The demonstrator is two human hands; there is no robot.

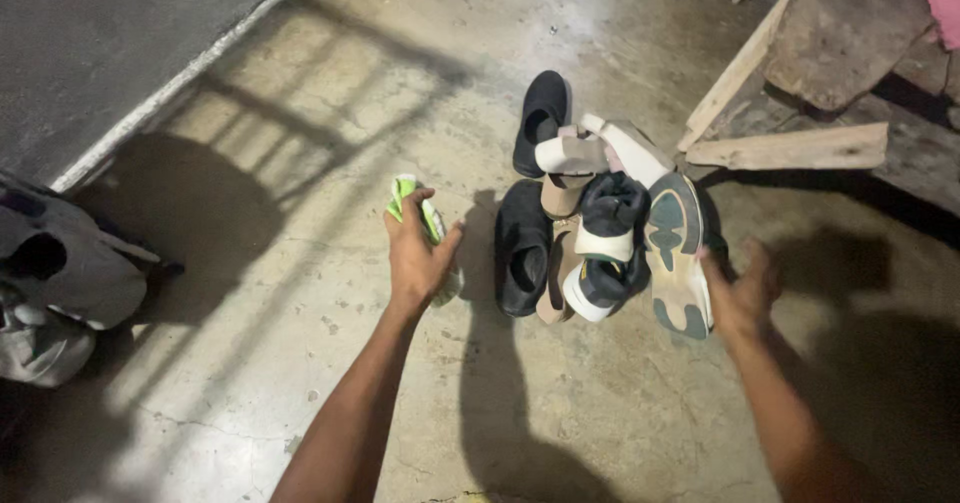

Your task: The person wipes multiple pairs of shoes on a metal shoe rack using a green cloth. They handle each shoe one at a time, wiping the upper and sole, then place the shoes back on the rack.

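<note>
We stand over a stained, cracked concrete floor (300, 293), and on it we see a heap of shoes (595, 228): black slip-ons, tan sandals, a sneaker on its side showing its sole. Rough wooden planks (790, 148) lie at the upper right. At the left edge sits what may be grey bags (60, 283).

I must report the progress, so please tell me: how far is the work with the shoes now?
Done: the shoes lie gathered in one pile on the floor. None looks visibly cleaned. In hand: the left hand holds a green cloth, while the right hand touches the sneaker lying sole-up at the pile's edge. Left: apparently every shoe in the pile.
</note>
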